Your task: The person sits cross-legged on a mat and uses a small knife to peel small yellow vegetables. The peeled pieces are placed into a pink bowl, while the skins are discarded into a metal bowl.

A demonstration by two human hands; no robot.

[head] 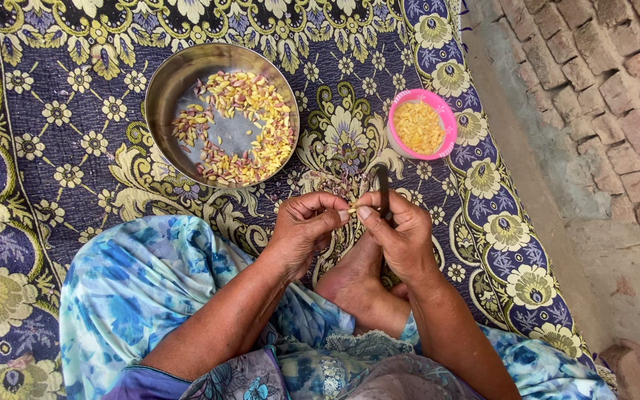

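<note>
My left hand [307, 224] pinches a small yellow kernel [352, 210] between thumb and fingertips. My right hand [401, 235] touches the same kernel with its thumb and grips a dark knife [384, 190] whose blade points upward. Both hands meet above my bare foot [353, 285]. A steel bowl [163, 81] of yellow and purplish kernels sits on the cloth ahead to the left. A small pink bowl [447, 118] of peeled yellow kernels stands ahead to the right. A little heap of purplish peels [341, 185] lies just beyond my hands.
A blue and yellow flowered cloth [61, 148] covers the surface I sit on. Its right edge drops to a bare dirt floor [616, 252], with brick paving [601, 67] at the upper right. My blue flowered clothing [135, 289] fills the bottom.
</note>
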